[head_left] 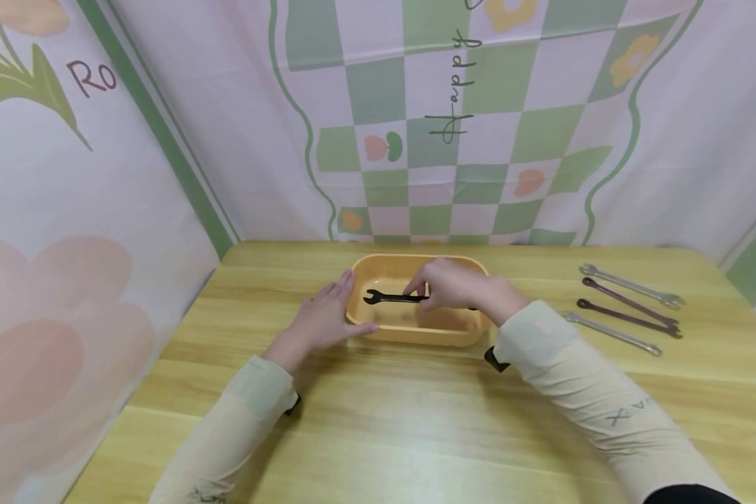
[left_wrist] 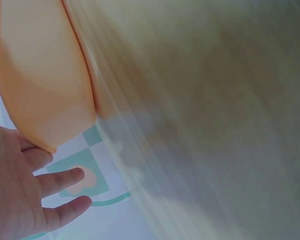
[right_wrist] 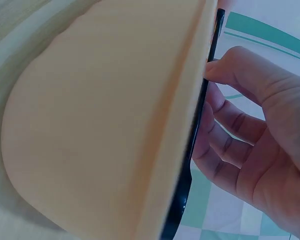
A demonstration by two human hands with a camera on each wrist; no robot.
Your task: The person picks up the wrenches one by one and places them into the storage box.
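Observation:
A yellow-orange plastic bin (head_left: 416,337) stands on the table. My left hand (head_left: 321,316) spreads its fingers against the bin's left end, with the thumb along the near rim. In the left wrist view, the loosely straight fingers (left_wrist: 60,182) show beside the bin's corner. My right hand (head_left: 456,285) pinches a black wrench (head_left: 387,297) by its shaft between thumb and fingers. The wrench lies level over the bin, its open-ended jaw pointing left. From the right wrist, the black wrench (right_wrist: 177,205) appears just beyond the bin's rim.
To the right of the bin, several wrenches lie side by side: a silver one (head_left: 633,285) at the back, a purplish one (head_left: 630,301), a dark one (head_left: 630,318) and another silver one (head_left: 617,332) nearest. A patterned cloth (head_left: 384,196) hangs behind the wooden table (head_left: 390,420).

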